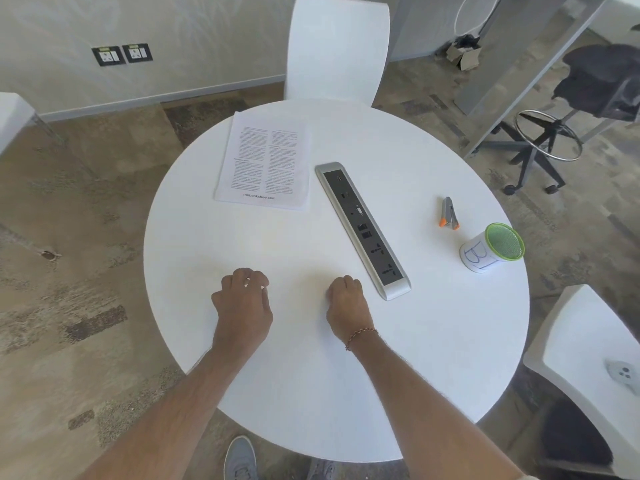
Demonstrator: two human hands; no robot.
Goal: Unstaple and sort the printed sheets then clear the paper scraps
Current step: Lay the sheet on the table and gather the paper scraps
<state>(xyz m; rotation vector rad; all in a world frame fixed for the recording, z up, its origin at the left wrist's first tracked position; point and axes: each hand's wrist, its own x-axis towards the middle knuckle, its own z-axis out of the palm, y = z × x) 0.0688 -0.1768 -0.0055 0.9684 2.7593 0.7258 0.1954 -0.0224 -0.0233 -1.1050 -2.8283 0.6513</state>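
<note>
A stack of printed sheets [265, 164] lies flat at the far left of the round white table [433, 341]. A grey staple remover with orange tips [449, 213] lies at the right, apart from both hands. Beside it stands a green-rimmed mesh cup with a paper label [491, 249]. My left hand [242, 301] rests near the table's front with its fingers curled down; a small white bit shows between them, and I cannot tell if it is a scrap. My right hand [346, 301] is curled into a fist on the table, with nothing visible in it.
A silver and black power socket strip [362, 228] runs diagonally across the table's middle, its near end just right of my right hand. White chairs stand at the far side [337, 46] and at the right [585, 351]. A black stool [561, 133] stands beyond.
</note>
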